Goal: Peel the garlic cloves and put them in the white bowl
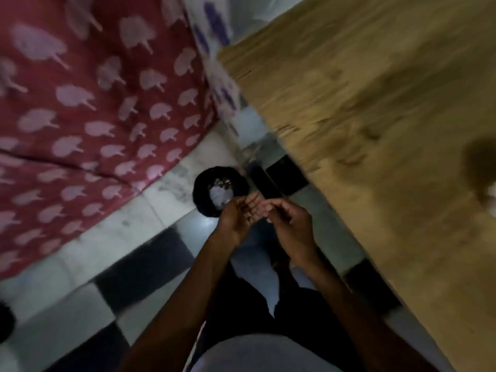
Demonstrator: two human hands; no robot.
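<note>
From where I sit the picture is blurry, so I go slow. The fingers of my left hand [236,220] are bent a little and point up, like a small cup. The fingers of my right hand [291,229] are curled in more, and their tips [276,204] come right up to the left fingers [253,204]. The two hands touch there, or nearly touch. I cannot tell if either hand has a garlic clove in it; the spot between the fingers is too dark and smeared.

Both arms reach out from the bottom of the view, and the hands meet in the middle, in the air above the floor [166,200]. The floor has white and black squares.

Just past the left fingers a round dark dish [200,191] sits on the floor. There are pale bits [218,196] inside it. They may be garlic or its skin, but I cannot tell which. I cannot make out a white bowl for sure.

On the left hangs a red cloth [94,103] with pink shapes on it. At the top there is a white cloth [214,25] with blue marks. On the right a big brown wooden board [375,103] fills that side, near my right hand
</note>
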